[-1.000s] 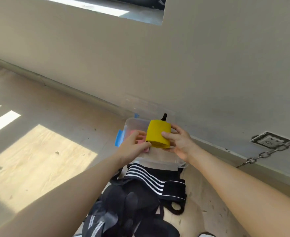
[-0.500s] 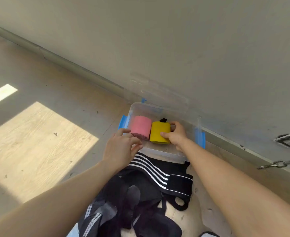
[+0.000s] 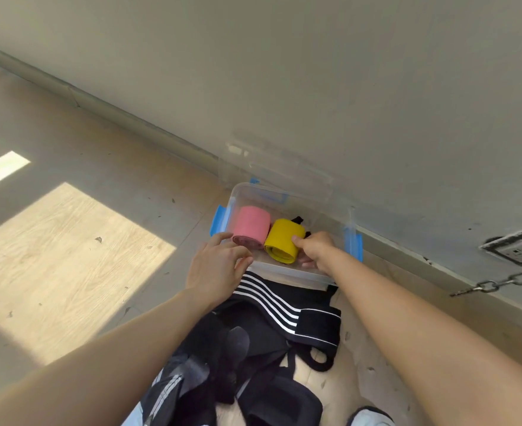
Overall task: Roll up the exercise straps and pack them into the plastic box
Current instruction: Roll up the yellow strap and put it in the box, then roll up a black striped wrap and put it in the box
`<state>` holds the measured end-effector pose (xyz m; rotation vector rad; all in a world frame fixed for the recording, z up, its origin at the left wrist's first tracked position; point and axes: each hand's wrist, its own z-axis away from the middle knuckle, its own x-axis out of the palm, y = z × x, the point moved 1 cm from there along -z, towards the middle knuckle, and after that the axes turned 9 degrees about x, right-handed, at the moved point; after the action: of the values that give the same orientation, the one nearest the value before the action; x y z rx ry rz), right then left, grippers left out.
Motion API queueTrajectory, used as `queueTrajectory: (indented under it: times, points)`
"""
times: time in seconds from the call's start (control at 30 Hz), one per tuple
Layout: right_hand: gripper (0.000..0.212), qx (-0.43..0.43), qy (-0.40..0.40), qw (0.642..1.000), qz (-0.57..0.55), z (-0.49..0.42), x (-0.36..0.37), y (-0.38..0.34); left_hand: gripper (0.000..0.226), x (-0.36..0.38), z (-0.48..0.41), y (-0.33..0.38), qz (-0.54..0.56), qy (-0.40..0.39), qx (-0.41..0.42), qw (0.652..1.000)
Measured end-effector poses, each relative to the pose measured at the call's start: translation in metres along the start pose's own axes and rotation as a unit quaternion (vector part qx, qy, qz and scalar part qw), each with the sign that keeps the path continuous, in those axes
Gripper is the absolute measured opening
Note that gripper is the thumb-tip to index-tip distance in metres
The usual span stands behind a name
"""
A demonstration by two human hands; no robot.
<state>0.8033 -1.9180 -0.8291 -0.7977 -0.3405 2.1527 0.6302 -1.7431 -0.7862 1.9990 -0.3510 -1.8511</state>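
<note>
Fingers (image 3: 298, 240) of the right hand (image 3: 318, 249) grip the yellow roll (image 3: 284, 238) inside the plastic box (image 3: 287, 272). Those of the left hand (image 3: 219, 265) lie relaxed at its near rim, beside the pink roll (image 3: 250, 226).

A socket (image 3: 513, 248) sits low in the wall (image 3: 315, 72). Just below it hangs a chain (image 3: 487, 284). Far left of it, sunlight (image 3: 69, 256) patches the wooden floor (image 3: 100, 167).
</note>
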Motion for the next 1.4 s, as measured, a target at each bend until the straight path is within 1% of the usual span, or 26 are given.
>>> queueTrajectory:
  times: [0.13,0.2,0.23,0.3,0.33,0.4,0.43,0.5,0.53,0.57,0.6,0.63,0.7,0.73,0.8,0.83,0.93,0.97,1.0,1.07,1.1,1.13,1.2,1.27,1.33,1.4]
  points:
    - [0.042,-0.044,0.049,0.997,-0.026,-0.004,0.01,-0.002,0.02,-0.002,-0.001,-0.007,0.021,0.009,0.015,1.0]
    - [0.045,-0.059,0.029,0.998,-0.023,-0.005,0.007,-0.002,0.018,-0.004,0.001,-0.011,0.037,0.004,0.028,0.999]
    - [0.053,-0.065,0.008,0.998,0.002,-0.005,0.003,-0.002,0.017,-0.005,0.001,-0.013,0.042,-0.002,0.035,0.998]
    - [0.069,-0.083,-0.03,0.99,0.108,0.001,-0.006,-0.006,0.018,-0.008,0.0,-0.014,0.047,-0.013,0.051,0.997]
    - [0.07,-0.097,-0.041,0.983,0.152,0.008,-0.011,-0.008,0.019,-0.01,0.0,-0.013,0.046,-0.018,0.057,0.997]
    - [0.063,-0.149,-0.035,0.971,0.184,0.027,-0.019,-0.012,0.019,-0.013,0.002,-0.011,0.031,-0.02,0.073,0.997]
    - [0.058,-0.192,-0.012,0.963,0.188,0.038,-0.022,-0.012,0.019,-0.014,0.005,-0.008,0.012,-0.013,0.088,0.996]
    - [0.043,-0.288,0.046,0.937,0.19,0.066,-0.027,-0.007,0.018,-0.015,0.013,-0.002,-0.06,0.019,0.133,0.989]
    - [0.032,-0.334,0.057,0.919,0.2,0.082,-0.029,-0.001,0.017,-0.016,0.018,0.002,-0.092,0.043,0.16,0.982]
    - [0.023,-0.369,0.053,0.9,0.224,0.095,-0.029,0.007,0.017,-0.015,0.023,0.005,-0.103,0.055,0.19,0.975]
    - [0.016,-0.388,0.032,0.885,0.255,0.108,-0.03,0.017,0.022,-0.015,0.029,0.009,-0.094,0.042,0.216,0.971]
    - [0.012,-0.388,0.0,0.874,0.292,0.121,-0.029,0.029,0.031,-0.014,0.034,0.012,-0.065,-0.002,0.228,0.972]
    - [0.016,-0.361,-0.064,0.858,0.36,0.137,-0.025,0.054,0.054,-0.011,0.044,0.016,-0.022,-0.154,0.205,0.966]
    - [0.019,-0.344,-0.084,0.852,0.386,0.142,-0.022,0.066,0.066,-0.008,0.049,0.015,-0.031,-0.231,0.189,0.954]
    - [0.029,-0.308,-0.107,0.843,0.428,0.147,-0.012,0.09,0.086,-0.007,0.058,0.013,-0.067,-0.336,0.163,0.925]
    - [0.036,-0.291,-0.118,0.837,0.448,0.148,-0.004,0.102,0.092,-0.008,0.062,0.012,-0.066,-0.365,0.155,0.916]
    - [0.059,-0.231,-0.15,0.83,0.485,0.152,0.018,0.136,0.102,-0.017,0.071,0.008,-0.046,-0.411,0.141,0.899]
    - [0.064,-0.219,-0.152,0.827,0.495,0.153,0.023,0.148,0.101,-0.021,0.073,0.006,-0.057,-0.426,0.144,0.891]
    - [0.068,-0.213,-0.149,0.823,0.505,0.155,0.028,0.157,0.095,-0.024,0.074,0.005,-0.076,-0.43,0.149,0.887]
    - [0.078,-0.209,-0.146,0.823,0.507,0.157,0.032,0.168,0.065,-0.026,0.075,0.002,-0.097,-0.405,0.162,0.895]
    - [0.082,-0.204,-0.153,0.827,0.501,0.157,0.032,0.168,0.048,-0.027,0.074,0.001,-0.086,-0.382,0.154,0.907]
    - [0.082,-0.198,-0.164,0.828,0.498,0.156,0.029,0.165,0.038,-0.028,0.072,0.001,-0.069,-0.356,0.136,0.922]
    - [0.07,-0.194,-0.193,0.816,0.51,0.152,0.018,0.152,0.036,-0.031,0.067,0.001,-0.038,-0.299,0.092,0.949]
    - [0.058,-0.206,-0.197,0.798,0.531,0.147,-0.003,0.132,0.037,-0.037,0.06,0.005,-0.01,-0.238,0.047,0.97]
    - [0.05,-0.22,-0.167,0.797,0.537,0.14,-0.028,0.111,0.036,-0.044,0.053,0.007,0.014,-0.162,-0.007,0.987]
    - [0.048,-0.231,-0.132,0.808,0.526,0.133,-0.05,0.093,0.034,-0.05,0.045,0.01,0.045,-0.078,-0.06,0.994]
